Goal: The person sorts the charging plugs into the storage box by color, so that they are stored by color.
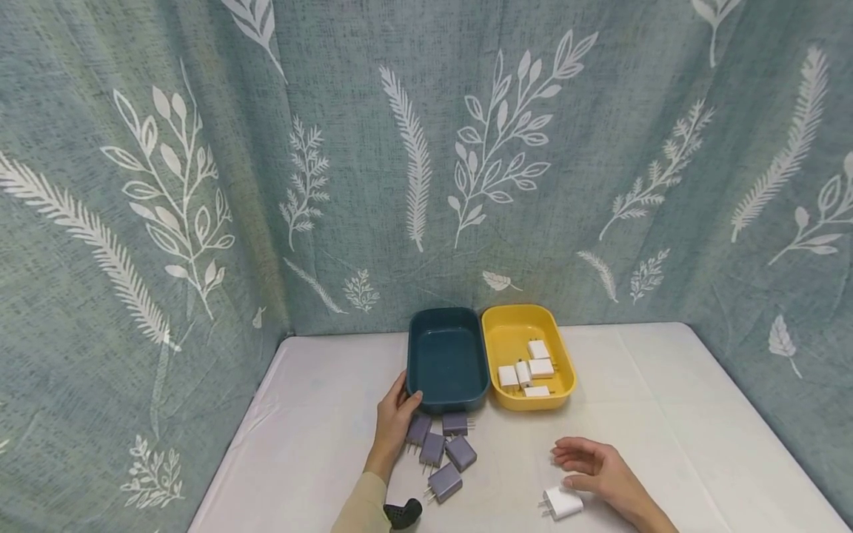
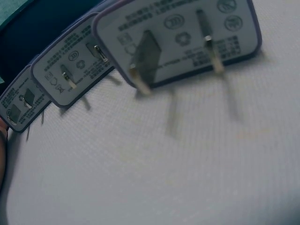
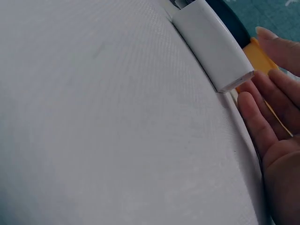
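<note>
A dark blue tray (image 1: 448, 406) stands beside a yellow tray (image 1: 533, 403) that has several white chargers (image 1: 541, 368) in it. My left hand (image 1: 395, 416) holds the blue tray at its near left corner, thumb by the rim and fingers along the outer side. Several purple plug chargers (image 1: 445, 483) lie on the cloth in front of this tray; in the left wrist view, a close charger (image 2: 178, 42) shows its prongs and printed face. My right hand (image 1: 598, 474) hovers beside a lone white charger (image 1: 563, 503), its fingers loosely bent and holding nothing.
White cloth (image 1: 320, 414) covers the table. Behind and at both sides hang blue-green curtains (image 1: 373, 185) with white leaf prints, and both trays stand close to the back one. A black strap-on device (image 1: 403, 513) sits at my left wrist.
</note>
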Available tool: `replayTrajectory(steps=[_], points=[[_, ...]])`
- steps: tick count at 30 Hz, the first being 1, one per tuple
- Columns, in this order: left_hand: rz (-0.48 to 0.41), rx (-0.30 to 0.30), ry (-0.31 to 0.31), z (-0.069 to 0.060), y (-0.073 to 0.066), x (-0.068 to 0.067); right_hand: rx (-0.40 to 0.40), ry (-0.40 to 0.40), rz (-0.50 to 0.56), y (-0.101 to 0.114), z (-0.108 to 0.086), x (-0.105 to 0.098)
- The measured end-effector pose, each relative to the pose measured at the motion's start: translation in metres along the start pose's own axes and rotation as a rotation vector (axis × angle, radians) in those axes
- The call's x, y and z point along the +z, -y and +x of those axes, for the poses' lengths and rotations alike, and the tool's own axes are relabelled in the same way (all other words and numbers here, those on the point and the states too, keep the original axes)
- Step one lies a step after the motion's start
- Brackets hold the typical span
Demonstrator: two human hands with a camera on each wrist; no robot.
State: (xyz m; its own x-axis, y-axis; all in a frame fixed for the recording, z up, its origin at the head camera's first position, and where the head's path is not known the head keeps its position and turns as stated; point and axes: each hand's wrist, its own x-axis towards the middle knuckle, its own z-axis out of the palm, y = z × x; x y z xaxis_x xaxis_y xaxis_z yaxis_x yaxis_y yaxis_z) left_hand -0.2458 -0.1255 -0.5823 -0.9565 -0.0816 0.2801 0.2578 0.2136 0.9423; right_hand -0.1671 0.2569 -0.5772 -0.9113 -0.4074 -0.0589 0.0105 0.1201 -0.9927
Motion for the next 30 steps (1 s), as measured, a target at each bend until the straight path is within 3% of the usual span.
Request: replayTrajectory(steps=[3, 10, 17, 23, 27, 30], points=[[0.019, 0.009, -0.004, 0.0, -0.001, 0.0, 0.002, 0.032, 0.003, 0.0, -0.001, -0.001], [-0.042, -0.099, 0.019, 0.001, -0.003, -0.001, 0.064, 0.075, -0.002, 0.002, -0.004, -0.002], [-0.048, -0.095, 0.021, 0.0, -0.001, 0.0, 0.097, 0.127, 0.03, 0.006, -0.004, -0.003], [-0.05, -0.099, 0.017, 0.002, -0.001, 0.0, 0.099, 0.152, -0.021, 0.007, -0.006, -0.004], [-0.046, -0.096, 0.022, 0.001, -0.004, -0.001, 0.064, 0.194, -0.094, 0.006, -0.008, -0.005], [-0.042, -0.088, 0.035, -0.001, -0.016, -0.004, 0.019, 0.215, -0.129, 0.004, -0.007, -0.006]])
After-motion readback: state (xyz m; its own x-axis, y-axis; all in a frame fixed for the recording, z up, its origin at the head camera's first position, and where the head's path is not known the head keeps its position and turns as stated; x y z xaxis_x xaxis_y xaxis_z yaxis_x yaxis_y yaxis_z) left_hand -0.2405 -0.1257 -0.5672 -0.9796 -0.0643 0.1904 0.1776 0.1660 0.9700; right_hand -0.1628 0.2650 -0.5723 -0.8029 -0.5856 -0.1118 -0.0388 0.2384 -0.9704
